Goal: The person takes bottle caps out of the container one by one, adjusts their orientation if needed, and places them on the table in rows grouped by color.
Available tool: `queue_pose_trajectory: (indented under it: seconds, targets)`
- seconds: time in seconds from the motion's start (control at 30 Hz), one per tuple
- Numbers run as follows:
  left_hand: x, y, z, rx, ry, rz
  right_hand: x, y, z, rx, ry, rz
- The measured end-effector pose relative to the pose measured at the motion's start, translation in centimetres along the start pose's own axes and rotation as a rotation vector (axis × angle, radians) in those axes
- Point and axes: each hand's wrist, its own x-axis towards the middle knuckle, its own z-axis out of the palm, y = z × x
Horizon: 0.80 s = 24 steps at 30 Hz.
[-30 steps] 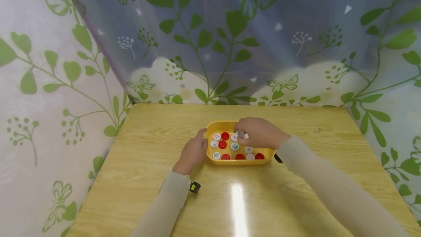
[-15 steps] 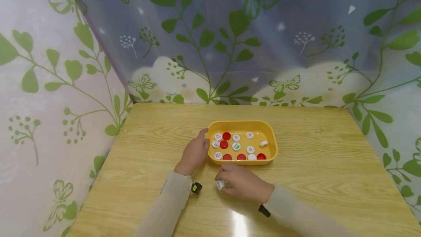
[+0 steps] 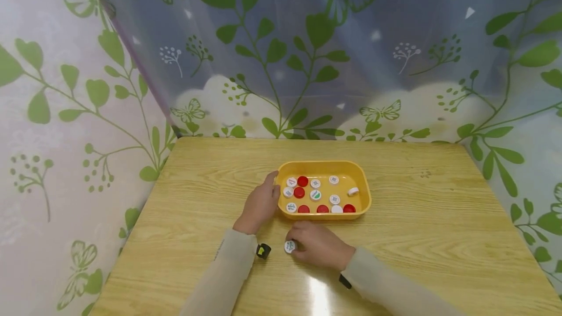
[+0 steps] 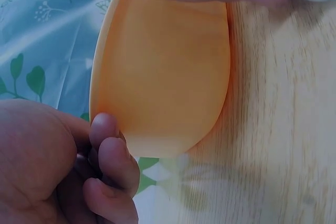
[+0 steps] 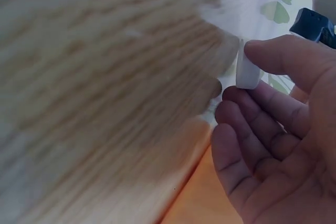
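Along the left end of a yellow tray (image 3: 364,179), my left hand (image 3: 259,206) grips the rim; in the left wrist view its curled fingers (image 4: 118,161) touch the tray's end. My right hand (image 3: 321,247) is in front of the tray, just above or on the table. Between thumb and finger it pinches a white bottle cap (image 3: 290,246) with dark print on its face; the right wrist view shows this cap (image 5: 248,69) edge-on. Several white caps (image 3: 315,195) and red caps (image 3: 299,192) lie in the tray. A white cap (image 3: 353,191) stands tilted at its right.
The tray stands on a wood-grain table (image 3: 417,228) with a bright light reflection near its front. Cloth printed with leaves and butterflies (image 3: 281,62) hangs behind and on both sides. Each wrist wears a black band (image 3: 263,250).
My right hand has come out of the tray toward me with the white bottle cap, then shifted slightly left, turning the cap's printed face up. The left hand stays at the tray's end.
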Motion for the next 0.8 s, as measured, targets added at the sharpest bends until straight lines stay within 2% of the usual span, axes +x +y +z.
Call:
queue_pose_trajectory:
  seconds: [0.27,0.8]
  targets:
    - [0.0,-0.2,0.2,-0.007,0.011,0.012,0.8,-0.3,-0.1,-0.009,0.000,0.016]
    - [0.0,-0.1,0.2,-0.018,-0.002,-0.014,1.4,-0.5,-0.1,-0.038,-0.008,0.018]
